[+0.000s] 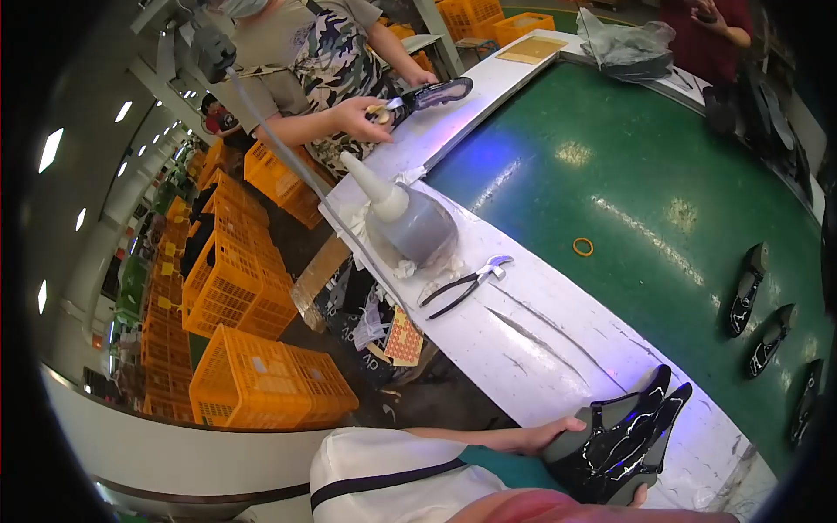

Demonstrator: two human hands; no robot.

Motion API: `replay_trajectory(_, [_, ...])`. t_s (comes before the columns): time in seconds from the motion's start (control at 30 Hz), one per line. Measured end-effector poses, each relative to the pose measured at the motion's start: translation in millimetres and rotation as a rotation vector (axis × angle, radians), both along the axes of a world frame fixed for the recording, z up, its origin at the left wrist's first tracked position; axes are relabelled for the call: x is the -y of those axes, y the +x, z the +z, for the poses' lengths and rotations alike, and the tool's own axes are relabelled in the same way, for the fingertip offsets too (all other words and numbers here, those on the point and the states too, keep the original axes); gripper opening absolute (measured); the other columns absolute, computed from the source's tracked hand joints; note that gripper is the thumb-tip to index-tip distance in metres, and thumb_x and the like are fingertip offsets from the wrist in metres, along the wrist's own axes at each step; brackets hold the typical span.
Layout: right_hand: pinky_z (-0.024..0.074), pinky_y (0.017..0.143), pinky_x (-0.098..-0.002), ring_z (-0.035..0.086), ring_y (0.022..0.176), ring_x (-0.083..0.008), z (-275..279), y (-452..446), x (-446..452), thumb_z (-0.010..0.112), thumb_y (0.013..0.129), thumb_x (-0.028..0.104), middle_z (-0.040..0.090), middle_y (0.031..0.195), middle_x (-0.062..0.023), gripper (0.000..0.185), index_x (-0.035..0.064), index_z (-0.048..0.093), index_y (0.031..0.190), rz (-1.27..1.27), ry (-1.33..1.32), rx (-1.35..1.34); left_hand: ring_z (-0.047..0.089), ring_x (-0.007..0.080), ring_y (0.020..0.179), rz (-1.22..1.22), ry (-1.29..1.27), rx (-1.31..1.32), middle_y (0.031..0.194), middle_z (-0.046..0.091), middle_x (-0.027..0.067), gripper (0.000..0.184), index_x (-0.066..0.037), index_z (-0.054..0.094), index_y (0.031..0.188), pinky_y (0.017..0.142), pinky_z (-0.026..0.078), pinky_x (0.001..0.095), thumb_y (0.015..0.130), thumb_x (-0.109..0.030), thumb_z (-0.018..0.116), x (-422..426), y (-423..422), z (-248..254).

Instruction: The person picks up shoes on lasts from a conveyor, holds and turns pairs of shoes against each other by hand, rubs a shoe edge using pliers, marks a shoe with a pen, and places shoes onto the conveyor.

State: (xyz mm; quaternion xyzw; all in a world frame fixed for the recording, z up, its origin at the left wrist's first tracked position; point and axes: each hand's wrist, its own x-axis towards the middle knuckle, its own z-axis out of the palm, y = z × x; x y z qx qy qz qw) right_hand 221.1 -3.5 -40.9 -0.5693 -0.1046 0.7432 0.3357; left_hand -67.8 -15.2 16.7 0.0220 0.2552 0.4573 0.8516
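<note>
At the lower right, a pair of glossy black strapped shoes (615, 440) with grey insides is held side by side above the white ledge. My left hand (558, 431) is closed on their near end, thumb showing on top. Only a few fingertips of my right hand (641, 495) show, wrapped round the lower shoe's edge; the rest is hidden behind the shoes and forearm. Farther along the white ledge (558, 318) lie pincers (468, 286) with dark handles. Beyond them stands a cloudy squeeze bottle (411, 227) with a long white nozzle.
A green conveyor belt (558, 166) carries an orange ring (582, 247) and several black shoes (747, 292). A co-worker in a camouflage apron (336, 65) holds a dark shoe (445, 92). Orange crates (231, 379) stand left. A plastic bag (623, 48) lies at the far end.
</note>
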Motion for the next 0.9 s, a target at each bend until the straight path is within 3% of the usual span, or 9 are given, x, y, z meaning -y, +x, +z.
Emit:
replay_trajectory(0.1, [0.0331,0.107,-0.0457,0.043,0.124,-0.0271,20,-14,-5,0.054,0.086,0.056,0.045,0.136,-0.009,0.071,0.0148,0.038,0.141,0.001,0.019,0.033,0.059,0.0229,0.104,0.025,-0.045,0.008,0.117,0.063,0.015,0.059,0.0,0.054,0.124,0.094,0.045,0.0369,0.087,-0.045,0.052,0,4,-5])
replay_trajectory(0.17, [0.0431,0.1,-0.042,0.049,0.122,-0.029,-13,-27,-15,0.049,0.083,0.057,0.05,0.134,-0.0123,0.074,0.0091,0.04,0.139,-0.386,0.118,0.16,0.062,0.0223,0.099,0.047,-0.009,0.0,0.116,0.063,0.0142,0.055,0.001,0.056,0.121,0.091,0.047,0.0361,0.087,-0.043,0.053,1,4,-11])
replay_trajectory(0.23, [0.0402,0.101,-0.0376,0.051,0.117,-0.0248,48,-34,-16,0.052,0.084,0.055,0.053,0.129,-0.0082,0.069,0.0078,0.046,0.134,-0.017,0.187,-0.166,0.063,0.0193,0.088,0.072,-0.017,-0.034,0.105,0.066,0.0096,0.049,-0.003,0.059,0.116,0.083,0.05,0.0338,0.087,-0.043,0.054,1,6,-22])
replay_trajectory(0.3, [0.0395,0.102,-0.0393,0.05,0.12,-0.0262,49,-35,-18,0.05,0.085,0.054,0.051,0.132,-0.0088,0.07,0.0077,0.043,0.137,-0.011,0.163,-0.129,0.064,0.0184,0.089,0.093,-0.009,-0.011,0.107,0.065,0.0095,0.047,-0.003,0.057,0.116,0.08,0.052,0.0325,0.088,-0.04,0.053,3,7,-32])
replay_trajectory(0.37, [0.0382,0.104,-0.0407,0.048,0.123,-0.0269,48,-37,-17,0.049,0.085,0.055,0.049,0.136,-0.009,0.072,0.0075,0.04,0.14,-0.023,0.216,-0.108,0.062,0.0216,0.102,0.064,0.021,0.039,0.117,0.062,0.0138,0.053,0.0,0.051,0.126,0.093,0.049,0.0352,0.09,-0.038,0.05,-1,0,-14])
replay_trajectory(0.43, [0.0373,0.105,-0.0409,0.047,0.125,-0.0267,61,-48,-18,0.047,0.086,0.055,0.047,0.138,-0.0092,0.073,0.0074,0.039,0.141,-0.004,0.244,-0.176,0.06,0.0236,0.107,0.059,0.041,-0.032,0.122,0.059,0.0156,0.058,0.002,0.046,0.131,0.096,0.047,0.0365,0.09,-0.038,0.048,-2,0,-14])
replay_trajectory(0.57, [0.0382,0.105,-0.0411,0.047,0.125,-0.0263,66,-54,-20,0.046,0.087,0.054,0.048,0.138,-0.009,0.072,0.008,0.038,0.141,0.006,0.272,-0.165,0.06,0.0232,0.108,0.096,0.059,-0.024,0.122,0.059,0.0156,0.058,0.003,0.046,0.131,0.096,0.047,0.0361,0.09,-0.038,0.046,-3,1,-7])
replay_trajectory(0.7, [0.0395,0.104,-0.0395,0.049,0.123,-0.0253,103,-76,-20,0.045,0.087,0.054,0.049,0.137,-0.0084,0.069,0.0088,0.04,0.14,0.008,0.176,0.013,0.059,0.0225,0.108,0.098,0.071,-0.034,0.124,0.058,0.0152,0.06,0.001,0.044,0.133,0.096,0.047,0.036,0.089,-0.038,0.048,-4,0,-7])
replay_trajectory(0.9, [0.0426,0.099,-0.0388,0.052,0.118,-0.025,81,-60,-22,0.047,0.087,0.054,0.053,0.131,-0.0088,0.067,0.0094,0.042,0.137,0.003,0.144,-0.005,0.059,0.0235,0.109,0.115,0.117,0.012,0.126,0.055,0.0163,0.061,0.001,0.039,0.136,0.096,0.048,0.0368,0.089,-0.037,0.048,-7,3,-11])
